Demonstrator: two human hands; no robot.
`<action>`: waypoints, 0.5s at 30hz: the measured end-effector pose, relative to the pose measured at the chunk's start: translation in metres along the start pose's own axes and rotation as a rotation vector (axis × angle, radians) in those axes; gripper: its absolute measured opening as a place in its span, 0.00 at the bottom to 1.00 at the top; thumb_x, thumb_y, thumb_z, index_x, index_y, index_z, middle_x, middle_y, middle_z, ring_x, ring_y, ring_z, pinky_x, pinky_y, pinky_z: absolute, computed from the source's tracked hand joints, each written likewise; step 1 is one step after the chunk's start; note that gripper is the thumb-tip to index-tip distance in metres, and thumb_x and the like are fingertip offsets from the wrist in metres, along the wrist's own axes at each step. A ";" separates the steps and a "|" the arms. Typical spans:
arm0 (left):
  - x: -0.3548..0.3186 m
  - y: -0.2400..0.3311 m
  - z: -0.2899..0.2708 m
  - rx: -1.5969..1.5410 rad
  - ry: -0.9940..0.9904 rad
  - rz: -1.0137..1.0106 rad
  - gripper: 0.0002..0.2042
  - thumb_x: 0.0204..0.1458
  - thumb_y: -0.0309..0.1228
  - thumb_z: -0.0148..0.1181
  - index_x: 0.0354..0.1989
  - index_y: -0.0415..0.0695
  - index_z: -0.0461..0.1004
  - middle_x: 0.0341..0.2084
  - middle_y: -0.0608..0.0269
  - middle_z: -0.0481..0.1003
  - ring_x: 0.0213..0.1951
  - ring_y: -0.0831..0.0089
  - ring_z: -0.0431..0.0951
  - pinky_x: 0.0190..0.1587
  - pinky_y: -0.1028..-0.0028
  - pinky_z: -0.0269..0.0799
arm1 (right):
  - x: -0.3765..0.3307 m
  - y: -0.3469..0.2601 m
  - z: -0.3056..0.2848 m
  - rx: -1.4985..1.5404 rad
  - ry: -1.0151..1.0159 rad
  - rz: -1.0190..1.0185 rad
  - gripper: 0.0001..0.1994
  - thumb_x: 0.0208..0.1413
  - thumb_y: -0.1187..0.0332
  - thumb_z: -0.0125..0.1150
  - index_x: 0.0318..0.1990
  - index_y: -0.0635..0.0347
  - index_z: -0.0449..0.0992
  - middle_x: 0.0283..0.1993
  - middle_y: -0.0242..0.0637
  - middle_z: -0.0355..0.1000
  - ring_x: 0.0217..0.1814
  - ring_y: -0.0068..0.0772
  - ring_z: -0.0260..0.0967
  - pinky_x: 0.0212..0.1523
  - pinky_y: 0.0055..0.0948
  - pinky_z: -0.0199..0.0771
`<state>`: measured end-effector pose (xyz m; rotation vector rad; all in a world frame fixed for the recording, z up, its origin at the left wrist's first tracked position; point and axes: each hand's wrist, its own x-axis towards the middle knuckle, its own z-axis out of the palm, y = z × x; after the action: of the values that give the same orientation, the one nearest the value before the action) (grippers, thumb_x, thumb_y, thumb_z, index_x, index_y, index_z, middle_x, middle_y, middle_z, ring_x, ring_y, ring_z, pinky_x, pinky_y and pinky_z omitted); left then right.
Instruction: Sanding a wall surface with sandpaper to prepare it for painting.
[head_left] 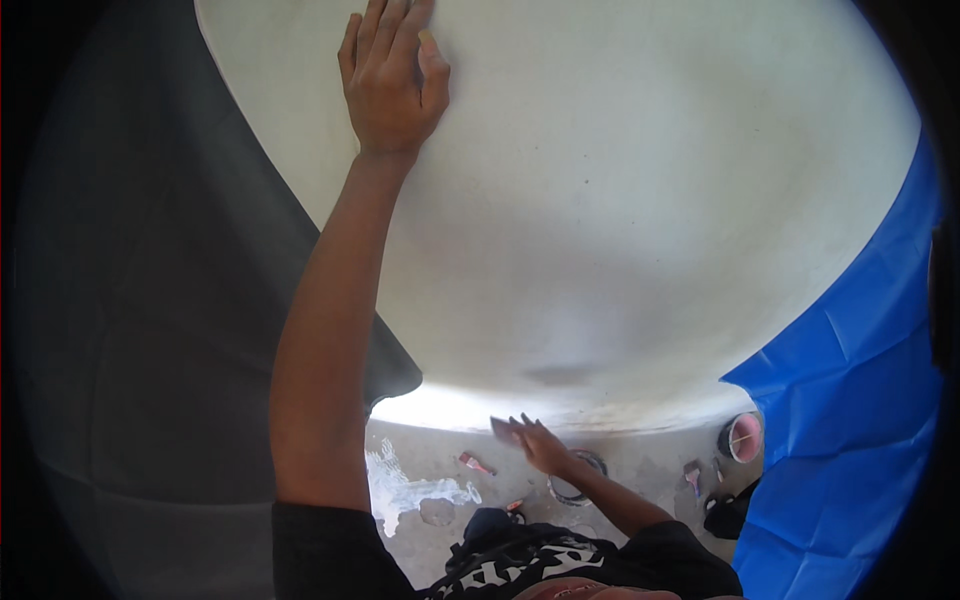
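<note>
My left hand (393,85) lies flat against a large, smooth, curved white panel (620,200), its fingers stretched toward the upper edge of the view. Down by the panel's lower edge, my right hand (541,446) grips a small flat brownish piece (503,430), whose exact kind I cannot make out. That piece is close to the panel's bottom rim; whether it touches is unclear. Faint dark smudges and a few specks mark the white surface.
Dark grey sheeting (180,330) borders the panel on the left, a blue tarp (840,400) on the right. On the concrete floor are paintbrushes (476,463) (693,477), a pink-lined bucket (745,438), a round container (577,487) behind my right forearm, and a white spill (405,490).
</note>
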<state>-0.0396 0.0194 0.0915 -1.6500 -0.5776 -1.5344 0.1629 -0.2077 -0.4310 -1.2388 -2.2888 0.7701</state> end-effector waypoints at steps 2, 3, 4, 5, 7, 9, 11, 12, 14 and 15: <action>0.004 0.008 0.002 -0.029 -0.002 -0.024 0.23 0.67 0.31 0.41 0.67 0.35 0.69 0.68 0.44 0.67 0.71 0.44 0.63 0.72 0.45 0.52 | -0.007 0.000 -0.044 0.070 0.124 -0.003 0.20 0.72 0.70 0.45 0.69 0.61 0.67 0.71 0.53 0.66 0.76 0.57 0.59 0.76 0.46 0.57; 0.005 0.005 -0.001 -0.006 0.007 -0.001 0.23 0.66 0.30 0.41 0.67 0.35 0.69 0.68 0.44 0.67 0.71 0.45 0.63 0.72 0.45 0.52 | 0.000 -0.030 -0.089 0.051 0.139 -0.004 0.18 0.70 0.72 0.49 0.64 0.67 0.70 0.65 0.53 0.71 0.69 0.57 0.67 0.69 0.47 0.67; 0.003 0.004 -0.001 0.006 0.022 0.020 0.23 0.66 0.30 0.41 0.67 0.35 0.70 0.68 0.44 0.68 0.71 0.45 0.63 0.72 0.45 0.52 | 0.006 -0.067 -0.137 0.000 0.243 -0.059 0.19 0.67 0.75 0.51 0.64 0.65 0.71 0.64 0.54 0.72 0.67 0.57 0.68 0.67 0.48 0.69; 0.001 0.003 -0.002 -0.008 0.024 0.017 0.23 0.66 0.30 0.41 0.67 0.35 0.70 0.68 0.44 0.68 0.71 0.45 0.63 0.72 0.45 0.52 | 0.010 -0.096 -0.180 -0.038 0.315 -0.056 0.21 0.63 0.77 0.54 0.64 0.64 0.71 0.64 0.53 0.72 0.67 0.56 0.68 0.68 0.47 0.69; 0.000 0.002 -0.004 0.040 -0.004 0.002 0.23 0.65 0.29 0.41 0.66 0.35 0.69 0.68 0.44 0.67 0.71 0.45 0.63 0.73 0.45 0.51 | 0.012 -0.126 -0.253 -0.141 0.530 -0.229 0.24 0.59 0.82 0.53 0.65 0.63 0.71 0.65 0.51 0.72 0.68 0.55 0.69 0.70 0.47 0.67; -0.002 0.002 -0.006 0.019 0.007 -0.004 0.23 0.65 0.29 0.42 0.66 0.35 0.69 0.68 0.44 0.67 0.71 0.45 0.63 0.73 0.45 0.51 | 0.009 -0.158 -0.314 -0.350 0.729 -0.354 0.26 0.57 0.82 0.50 0.65 0.66 0.71 0.65 0.50 0.72 0.68 0.53 0.70 0.71 0.46 0.66; -0.001 0.001 -0.010 0.010 0.013 -0.011 0.23 0.65 0.29 0.42 0.66 0.34 0.69 0.69 0.44 0.67 0.72 0.45 0.63 0.73 0.45 0.51 | 0.018 -0.183 -0.365 -0.518 0.944 -0.488 0.25 0.58 0.82 0.48 0.64 0.67 0.72 0.64 0.50 0.74 0.68 0.55 0.71 0.70 0.47 0.67; 0.001 0.004 -0.008 -0.012 0.001 -0.024 0.23 0.65 0.29 0.42 0.66 0.34 0.70 0.69 0.44 0.67 0.72 0.45 0.63 0.73 0.45 0.51 | 0.024 -0.187 -0.393 -0.608 1.001 -0.546 0.25 0.58 0.84 0.49 0.64 0.66 0.72 0.64 0.51 0.74 0.67 0.54 0.71 0.70 0.46 0.67; 0.002 0.008 -0.005 -0.027 -0.006 -0.039 0.23 0.64 0.28 0.43 0.66 0.34 0.70 0.69 0.44 0.67 0.72 0.46 0.63 0.73 0.45 0.51 | 0.037 -0.203 -0.447 -0.782 1.152 -0.569 0.21 0.62 0.84 0.51 0.62 0.65 0.74 0.61 0.51 0.76 0.65 0.50 0.74 0.66 0.39 0.71; 0.006 0.010 -0.004 -0.016 0.011 -0.023 0.23 0.66 0.31 0.43 0.67 0.34 0.69 0.68 0.43 0.67 0.71 0.45 0.63 0.73 0.47 0.52 | 0.044 -0.205 -0.482 -0.903 1.263 -0.648 0.18 0.64 0.83 0.53 0.60 0.66 0.75 0.58 0.49 0.77 0.61 0.49 0.77 0.61 0.36 0.75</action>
<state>-0.0335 0.0093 0.0951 -1.6514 -0.5822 -1.5673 0.3019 -0.1333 0.0706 -0.7263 -1.6168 -1.0991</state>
